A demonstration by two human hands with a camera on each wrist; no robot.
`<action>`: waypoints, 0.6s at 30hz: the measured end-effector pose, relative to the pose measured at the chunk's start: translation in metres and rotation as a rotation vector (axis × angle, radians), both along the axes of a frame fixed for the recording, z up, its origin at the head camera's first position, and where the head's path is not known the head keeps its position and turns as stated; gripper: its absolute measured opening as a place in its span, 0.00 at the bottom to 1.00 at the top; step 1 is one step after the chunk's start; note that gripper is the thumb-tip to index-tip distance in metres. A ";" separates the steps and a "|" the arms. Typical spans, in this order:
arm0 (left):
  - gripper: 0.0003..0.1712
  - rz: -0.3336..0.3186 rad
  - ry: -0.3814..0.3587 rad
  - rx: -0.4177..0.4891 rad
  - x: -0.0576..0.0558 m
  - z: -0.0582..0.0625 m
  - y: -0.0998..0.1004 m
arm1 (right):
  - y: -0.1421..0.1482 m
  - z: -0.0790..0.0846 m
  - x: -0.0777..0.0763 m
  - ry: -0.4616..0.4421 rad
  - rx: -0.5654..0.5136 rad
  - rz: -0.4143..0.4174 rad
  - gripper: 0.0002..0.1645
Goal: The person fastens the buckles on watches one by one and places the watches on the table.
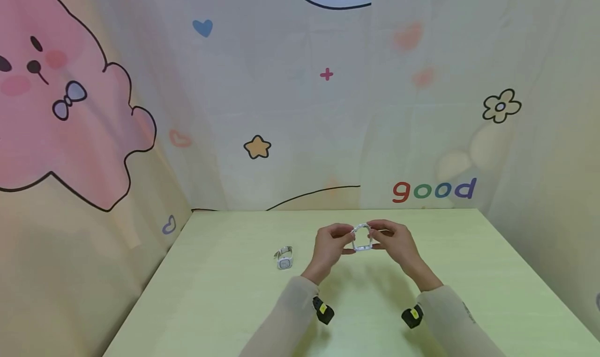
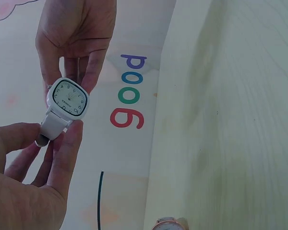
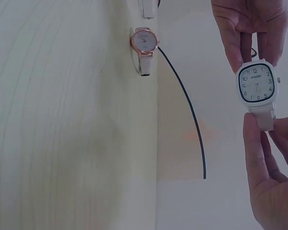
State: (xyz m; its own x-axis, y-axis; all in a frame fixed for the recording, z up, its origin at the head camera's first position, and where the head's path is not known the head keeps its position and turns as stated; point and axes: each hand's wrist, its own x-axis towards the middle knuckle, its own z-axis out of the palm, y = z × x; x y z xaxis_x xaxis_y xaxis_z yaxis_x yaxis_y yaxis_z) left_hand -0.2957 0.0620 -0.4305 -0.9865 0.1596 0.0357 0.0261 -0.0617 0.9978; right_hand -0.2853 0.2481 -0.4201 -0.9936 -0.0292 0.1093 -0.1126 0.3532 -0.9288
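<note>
A white wristwatch (image 1: pixel 363 248) with a rounded-square dial is held up above the table, its band forming a loop. My left hand (image 1: pixel 329 247) pinches one side of it and my right hand (image 1: pixel 398 243) pinches the other. In the left wrist view the watch face (image 2: pixel 69 98) shows between the hands, with the left thumb and fingers on the white strap (image 2: pixel 53 125). The right wrist view also shows the dial (image 3: pixel 257 82), and there the right hand (image 3: pixel 273 191) grips the strap below it.
Another watch (image 1: pixel 284 262) lies on the pale table (image 1: pixel 211 294), left of my hands. In the right wrist view a rose-gold round watch (image 3: pixel 145 40) lies near a white strap-like piece (image 3: pixel 148 8), cut by the frame. A printed curtain (image 1: pixel 300 112) hangs behind the table.
</note>
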 end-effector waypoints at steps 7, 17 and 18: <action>0.09 0.034 -0.013 0.002 -0.006 -0.006 0.013 | 0.007 -0.010 -0.011 -0.042 0.010 -0.034 0.20; 0.06 0.070 -0.076 -0.009 -0.011 -0.016 0.026 | 0.014 -0.021 -0.020 -0.063 0.057 -0.054 0.19; 0.06 0.071 -0.082 -0.012 -0.012 -0.017 0.028 | 0.015 -0.021 -0.021 -0.067 0.064 -0.056 0.19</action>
